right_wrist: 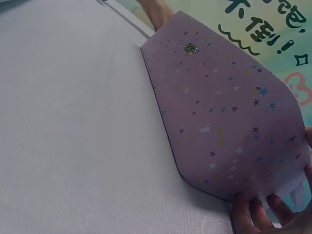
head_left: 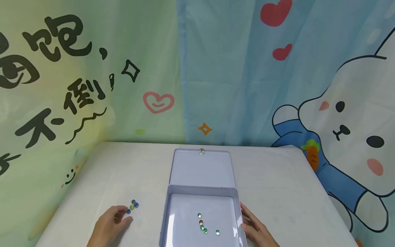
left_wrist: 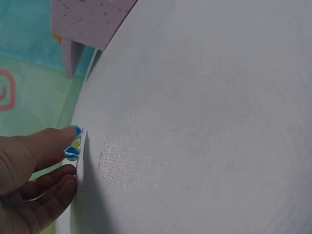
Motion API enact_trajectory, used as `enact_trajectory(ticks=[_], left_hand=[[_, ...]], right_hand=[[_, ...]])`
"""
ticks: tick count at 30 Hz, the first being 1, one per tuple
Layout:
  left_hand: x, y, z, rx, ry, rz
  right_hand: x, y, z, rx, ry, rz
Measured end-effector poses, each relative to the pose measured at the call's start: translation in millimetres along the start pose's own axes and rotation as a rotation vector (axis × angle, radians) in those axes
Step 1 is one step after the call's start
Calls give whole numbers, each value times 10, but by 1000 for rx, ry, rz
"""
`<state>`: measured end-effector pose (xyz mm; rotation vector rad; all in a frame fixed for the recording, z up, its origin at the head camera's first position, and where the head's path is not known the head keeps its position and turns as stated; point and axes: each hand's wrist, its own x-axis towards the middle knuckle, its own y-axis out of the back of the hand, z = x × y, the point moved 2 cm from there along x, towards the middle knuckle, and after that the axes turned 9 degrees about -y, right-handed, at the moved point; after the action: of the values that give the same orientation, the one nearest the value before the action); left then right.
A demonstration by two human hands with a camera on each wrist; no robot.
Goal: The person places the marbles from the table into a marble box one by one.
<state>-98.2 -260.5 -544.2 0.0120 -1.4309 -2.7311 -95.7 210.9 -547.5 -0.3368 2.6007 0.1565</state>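
Note:
My left hand (head_left: 108, 224) rests at the left of the table, with thumb and index finger spread apart. Its index fingertip lies beside a dark blue glass marble (head_left: 128, 211). A yellow-green marble (head_left: 132, 207) and two more blue ones sit just beyond it; the left wrist view shows a blue-white swirled marble (left_wrist: 72, 153) by the fingertips. A shallow metal box (head_left: 203, 189) stands open with its lid (head_left: 202, 168) folded back. Inside lie several green marbles (head_left: 217, 232) and an amber one (head_left: 201, 222). My right hand (head_left: 257, 230) touches the box's right outer wall with extended fingers.
A small metal clasp (head_left: 202, 151) sits on the lid's far edge. The box's outside is pink with coloured stars, and its front catch (right_wrist: 190, 48) shows in the right wrist view. A printed curtain (head_left: 213, 68) hangs behind the white table (head_left: 271, 178).

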Motion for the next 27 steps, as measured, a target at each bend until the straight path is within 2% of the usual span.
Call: enact_trajectory(ticks=[8,14,27], left_hand=[[-6,-22,27,35,31,21],[31,-16,32,28,13,46],[63,4,26,26,49,2]], right_hand=[[5,0,19,-7,12,-20],[16,22,39,-8,28,-31],[20,43,29,-5,33,-48]])
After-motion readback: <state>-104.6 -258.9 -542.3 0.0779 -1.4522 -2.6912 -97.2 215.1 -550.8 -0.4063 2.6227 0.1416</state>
